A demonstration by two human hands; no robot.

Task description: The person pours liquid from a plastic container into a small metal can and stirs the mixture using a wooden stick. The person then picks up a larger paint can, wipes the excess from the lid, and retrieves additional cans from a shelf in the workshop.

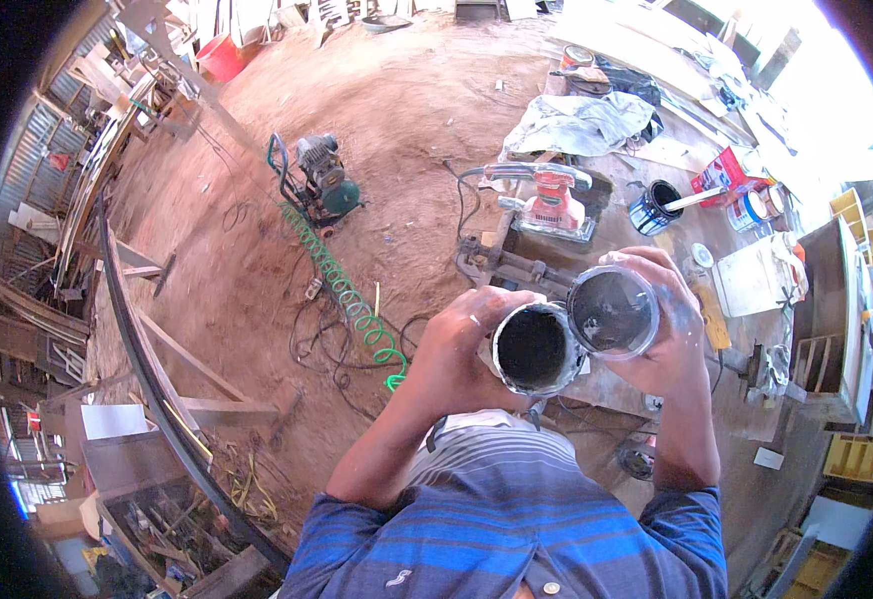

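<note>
My left hand (451, 339) is wrapped round an open can (538, 391) whose rim is smeared white and whose inside is dark. My right hand (674, 334) grips a clear, round plastic cup (614, 311) with greyish residue in it. Both are held in front of my chest, with the cup's left edge against or just over the can's right rim. I cannot tell how full either one is. White smudges mark my fingers.
On the workbench beyond my hands are a red sander (553, 200), a dark paint tin (653, 212) with a stick across it, a white-lidded tin (747, 211) and plastic sheeting (581, 122). A compressor (328, 185) with a coiled green hose (341, 285) stands on the dirt floor.
</note>
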